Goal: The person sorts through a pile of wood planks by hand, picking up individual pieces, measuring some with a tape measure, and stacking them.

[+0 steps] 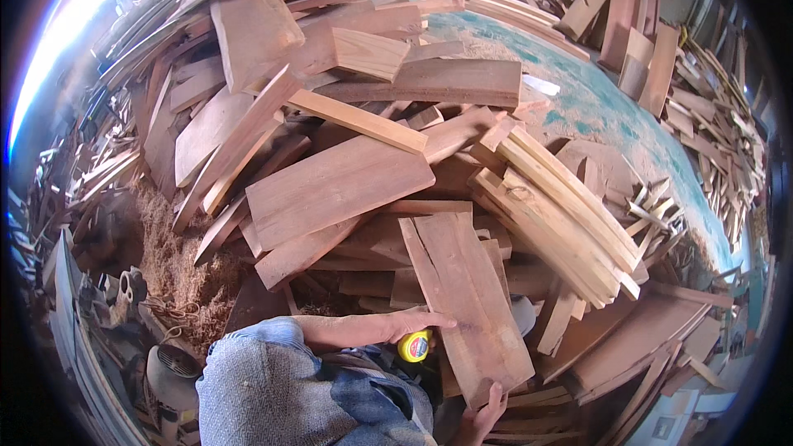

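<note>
A reddish-brown, rectangular wooden board [467, 301] is being held over heaped brown timber [339, 186], its near end being pinched by the right hand [481, 419]. The left hand's [406, 325] grip, beside a round yellow tape measure [414, 346], cannot be told; no blade is being seen extended.

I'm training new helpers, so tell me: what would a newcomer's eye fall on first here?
Probably the bright yellow tape measure at the left grip, low in the centre. Beside it, a broad brown board slants down to the right grip. Beyond, a jumble of planks fills the middle, with a green surface at upper right.
</note>
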Tool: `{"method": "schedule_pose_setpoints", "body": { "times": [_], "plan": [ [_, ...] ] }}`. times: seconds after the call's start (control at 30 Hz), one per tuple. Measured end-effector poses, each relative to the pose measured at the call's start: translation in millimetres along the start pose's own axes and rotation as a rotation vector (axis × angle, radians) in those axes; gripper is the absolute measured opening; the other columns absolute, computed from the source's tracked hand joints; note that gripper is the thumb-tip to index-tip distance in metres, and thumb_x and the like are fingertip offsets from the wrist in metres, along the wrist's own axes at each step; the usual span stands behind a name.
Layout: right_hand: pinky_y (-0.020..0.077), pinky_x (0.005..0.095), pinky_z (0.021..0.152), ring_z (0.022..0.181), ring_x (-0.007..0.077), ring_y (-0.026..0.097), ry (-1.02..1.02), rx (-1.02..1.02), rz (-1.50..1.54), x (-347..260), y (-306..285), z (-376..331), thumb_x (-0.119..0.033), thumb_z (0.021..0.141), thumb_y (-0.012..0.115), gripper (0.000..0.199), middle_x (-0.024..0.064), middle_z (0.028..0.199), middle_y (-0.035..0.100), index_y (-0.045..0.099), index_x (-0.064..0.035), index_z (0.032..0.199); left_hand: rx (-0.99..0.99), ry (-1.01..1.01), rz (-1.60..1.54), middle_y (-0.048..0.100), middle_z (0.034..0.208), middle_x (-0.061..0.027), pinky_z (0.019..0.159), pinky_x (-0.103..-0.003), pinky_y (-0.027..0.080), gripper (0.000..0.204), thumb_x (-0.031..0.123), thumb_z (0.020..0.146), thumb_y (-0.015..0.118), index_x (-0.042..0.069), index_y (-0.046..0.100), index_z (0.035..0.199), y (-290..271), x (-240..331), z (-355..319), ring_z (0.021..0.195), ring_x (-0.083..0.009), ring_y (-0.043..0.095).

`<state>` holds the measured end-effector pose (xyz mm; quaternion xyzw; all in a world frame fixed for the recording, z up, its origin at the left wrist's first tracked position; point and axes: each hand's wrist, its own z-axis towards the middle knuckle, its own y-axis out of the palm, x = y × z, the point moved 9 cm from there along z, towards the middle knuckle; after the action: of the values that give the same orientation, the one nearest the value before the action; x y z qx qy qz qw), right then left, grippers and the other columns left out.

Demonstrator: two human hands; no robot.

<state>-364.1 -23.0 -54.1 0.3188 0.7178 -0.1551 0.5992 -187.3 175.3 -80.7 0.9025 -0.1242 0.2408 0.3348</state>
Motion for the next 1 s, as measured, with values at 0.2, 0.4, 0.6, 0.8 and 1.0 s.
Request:
{"method": "schedule_pose_setpoints", "body": {
  "times": [0.2, 0.4, 0.6, 0.8, 1.0],
  "plan": [
    [0.0465, 0.0460, 0.103, 0.122, 0.0355, 0.055, -0.811, -0.193, -0.746, 0.2, 4.8, -43.7, -0.005, 0.092, 0.070, 0.050, 0.0211, 0.136, 0.052, 0.049, -0.0026, 0.137, 0.100, 0.143, -0.090, 0.067, 0.103, -0.0036, 0.062, -0.030, 0.055, 0.050, 0.035, 0.085, 0.079, 0.008, 0.063, 0.124, -26.5, -26.4, -39.1, 0.070, -0.0152, 0.065],
    [0.0455, 0.0550, 0.100, 0.115, 0.0458, 0.055, -0.291, -0.174, -0.600, 8.9, -46.6, -30.2, -0.037, 0.096, 0.063, 0.045, 0.0231, 0.124, 0.060, 0.064, 0.0036, 0.117, 0.037, 0.300, 0.019, 0.066, 0.094, -0.0051, 0.063, -0.030, 0.056, 0.045, 0.031, 0.082, 0.080, 0.004, 0.063, 0.114, 9.2, -4.6, -64.8, 0.066, -0.0162, 0.065],
    [0.0484, 0.0473, 0.101, 0.123, 0.0348, 0.055, -0.489, -0.294, 0.013, -131.2, 24.0, 22.4, -0.036, 0.100, 0.062, 0.062, 0.0183, 0.139, 0.050, 0.041, 0.0003, 0.145, -0.104, 0.633, -0.278, 0.067, 0.080, -0.0092, 0.066, -0.036, 0.060, 0.038, 0.023, 0.085, 0.079, 0.001, 0.062, 0.110, 34.3, 70.2, -108.1, 0.064, -0.0199, 0.067],
    [0.0550, 0.0442, 0.090, 0.116, 0.0305, 0.061, -0.307, -0.689, 0.290, -203.5, 153.4, 35.5, -0.046, 0.094, 0.066, 0.077, 0.0174, 0.135, 0.057, 0.038, 0.0019, 0.147, -0.120, 0.866, -0.474, 0.069, 0.083, -0.0101, 0.072, -0.040, 0.063, 0.046, 0.036, 0.085, 0.078, 0.002, 0.063, 0.112, 7.2, 152.3, -135.0, 0.068, -0.0211, 0.069],
    [0.0573, 0.0396, 0.079, 0.101, 0.0266, 0.065, 0.036, -0.415, 0.219, -107.2, 104.6, 107.4, -0.021, 0.094, 0.069, 0.050, 0.0156, 0.118, 0.064, 0.053, -0.0012, 0.137, 0.113, 1.229, -0.553, 0.068, 0.070, -0.0101, 0.072, -0.053, 0.061, 0.028, 0.042, 0.093, 0.068, 0.019, 0.060, 0.079, -68.4, 237.3, -215.8, 0.077, -0.0361, 0.070]
  ]
}}
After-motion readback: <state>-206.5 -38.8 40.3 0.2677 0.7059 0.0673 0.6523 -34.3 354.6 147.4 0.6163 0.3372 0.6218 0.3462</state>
